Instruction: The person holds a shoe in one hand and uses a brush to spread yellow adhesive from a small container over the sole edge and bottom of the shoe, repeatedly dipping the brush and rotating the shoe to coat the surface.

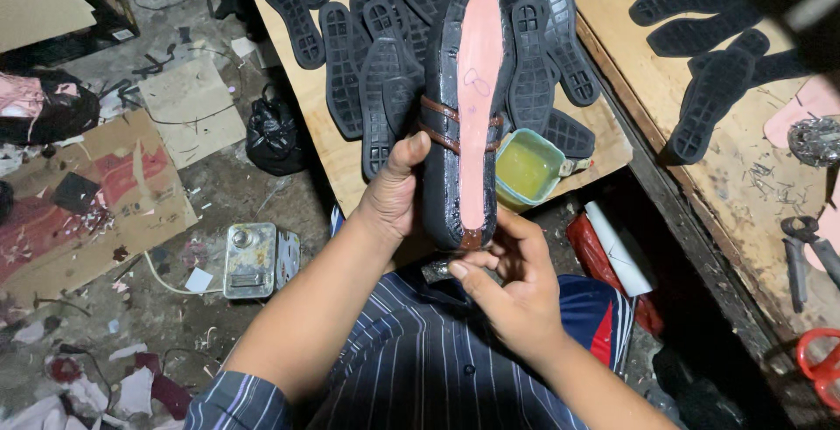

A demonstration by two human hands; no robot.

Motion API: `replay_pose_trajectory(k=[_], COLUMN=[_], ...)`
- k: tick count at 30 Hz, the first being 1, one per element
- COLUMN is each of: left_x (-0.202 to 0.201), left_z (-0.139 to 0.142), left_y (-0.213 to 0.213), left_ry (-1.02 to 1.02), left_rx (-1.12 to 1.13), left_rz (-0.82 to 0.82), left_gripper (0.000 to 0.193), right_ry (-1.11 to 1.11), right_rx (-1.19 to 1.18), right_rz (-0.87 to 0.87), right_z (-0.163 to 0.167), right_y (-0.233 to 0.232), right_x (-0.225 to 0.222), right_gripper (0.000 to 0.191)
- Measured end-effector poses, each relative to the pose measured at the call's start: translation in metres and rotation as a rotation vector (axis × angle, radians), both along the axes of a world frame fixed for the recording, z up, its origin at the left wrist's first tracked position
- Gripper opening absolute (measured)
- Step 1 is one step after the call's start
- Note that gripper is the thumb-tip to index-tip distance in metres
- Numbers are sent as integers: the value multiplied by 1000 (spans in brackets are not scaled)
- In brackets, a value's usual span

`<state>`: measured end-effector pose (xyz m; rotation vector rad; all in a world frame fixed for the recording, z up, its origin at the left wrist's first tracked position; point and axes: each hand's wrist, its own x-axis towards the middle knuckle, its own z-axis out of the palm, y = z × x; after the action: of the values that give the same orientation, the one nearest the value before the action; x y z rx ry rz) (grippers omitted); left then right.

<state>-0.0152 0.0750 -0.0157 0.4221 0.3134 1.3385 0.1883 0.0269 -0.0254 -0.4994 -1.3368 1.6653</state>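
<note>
Left hand grips the black shoe upper from its left side, thumb pressed on the edge near the waist. Shoe held bottom-up above the person's lap, toe pointing away. A pink insole board covers the underside; brown bands wrap across the middle. Right hand is curled under the heel end, fingertips touching it, thumb pinching a small dark object that cannot be identified. Behind the shoe: black rubber outsoles piled on the wooden table. A green cup of yellowish liquid stands at the table's edge, just right of the shoe. Pliers lie on a second table at right.
</note>
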Motion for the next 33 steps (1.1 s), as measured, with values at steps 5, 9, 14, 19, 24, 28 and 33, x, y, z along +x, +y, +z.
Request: replay_pose_trajectory(k=[5, 9, 14, 19, 24, 28, 33], left_x=[-4, -1, -2, -2, -4, 6, 8], left_z=[-2, -8, -24, -37, -31, -17, 3], left_y=[-2, -3, 5, 3, 2, -7, -6], left_ry=[12, -24, -54, -52, -96, 28, 195], left_rx=[-1, -22, 62, 3, 68, -48, -6], left_rz=[-20, -35, -75, -34, -119, 90, 184], left_gripper=[86, 93, 93, 96, 94, 77, 70], right_ry=[-83, -144, -169, -195, -173, -216, -262], right_rx=[6, -38, -60, -118, -129, -202, -234], right_rz=[51, 94, 133, 95, 119, 57, 31], right_z=[-1, 0, -4, -17, -29, -32, -28], right_y=[1, 3, 3, 1, 3, 3, 4], right_x=[5, 6, 10, 14, 20, 23, 21], right_gripper=[74, 72, 62, 39, 14, 12, 14])
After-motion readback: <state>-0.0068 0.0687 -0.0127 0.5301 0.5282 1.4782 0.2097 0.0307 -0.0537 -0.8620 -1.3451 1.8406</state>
